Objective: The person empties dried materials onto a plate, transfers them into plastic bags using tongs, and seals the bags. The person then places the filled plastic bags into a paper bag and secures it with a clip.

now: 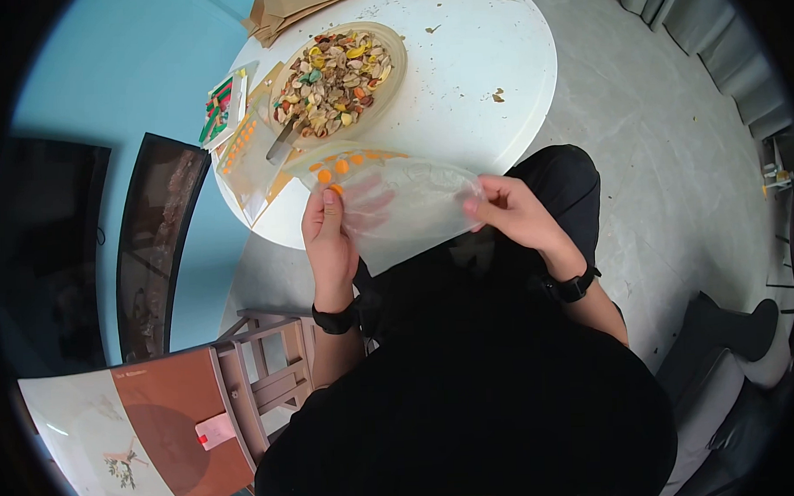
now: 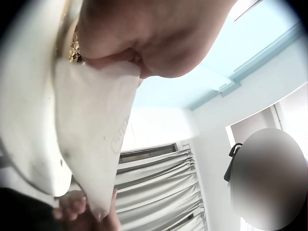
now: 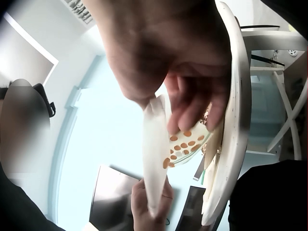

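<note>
Both my hands hold a translucent plastic pouch (image 1: 404, 208) printed with orange dots, stretched between them over my lap at the near edge of the round white table (image 1: 487, 61). My left hand (image 1: 329, 242) pinches the pouch's left end, thumb on top and fingers curled behind the film; my right hand (image 1: 514, 213) pinches the right end, fingertips closed on the edge. The long axis of the pouch runs from one hand to the other, across my body, so neither hand is nearer: each has its own end. The dotted rim faces away from me, toward the bowl of mixed dried pieces (image 1: 339, 79) on the table, well apart from the pouch. A second dotted pouch (image 1: 250, 161) lies flat left of the bowl
</note>
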Motion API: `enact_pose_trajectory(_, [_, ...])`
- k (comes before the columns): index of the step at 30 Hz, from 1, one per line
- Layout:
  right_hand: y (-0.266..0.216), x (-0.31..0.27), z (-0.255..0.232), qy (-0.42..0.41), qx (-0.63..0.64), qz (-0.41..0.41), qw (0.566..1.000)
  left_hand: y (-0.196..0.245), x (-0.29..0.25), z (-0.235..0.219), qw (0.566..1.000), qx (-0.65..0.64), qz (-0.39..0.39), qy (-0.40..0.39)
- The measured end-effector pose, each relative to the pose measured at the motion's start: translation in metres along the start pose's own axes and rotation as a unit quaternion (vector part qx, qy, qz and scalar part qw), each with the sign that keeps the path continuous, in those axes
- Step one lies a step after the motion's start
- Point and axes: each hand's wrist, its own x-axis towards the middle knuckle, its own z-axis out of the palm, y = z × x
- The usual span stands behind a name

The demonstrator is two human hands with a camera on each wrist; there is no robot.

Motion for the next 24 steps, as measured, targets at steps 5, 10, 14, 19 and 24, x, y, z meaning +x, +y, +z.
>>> enact_pose_trajectory(5, [0.014, -0.015, 0.005, -0.039, -0.144, -0.018, 0.989, 0.012, -0.027, -0.021, 0.991, -0.102, 0.032, -0.081])
enact_pose_trajectory(10, [0.015, -0.04, 0.024, -0.035, -0.194, -0.077, 0.977, 0.01, -0.05, -0.035, 0.999, -0.024, 0.042, 0.025])
enact_pose_trajectory(14, [0.035, -0.05, 0.031, -0.054, -0.155, -0.128, 0.978, 0.018, -0.075, -0.036, 0.996, -0.066, 0.052, -0.015])
enact_pose_trajectory(19, [0.043, -0.057, 0.044, -0.098, -0.071, -0.036, 0.992, 0.019, -0.088, -0.044, 0.992, -0.11, 0.061, 0.001])
enact_pose_trajectory(24, [0.053, -0.054, 0.054, -0.08, -0.026, -0.092, 0.992, 0.022, -0.091, -0.058, 0.988, -0.137, 0.071, -0.006])
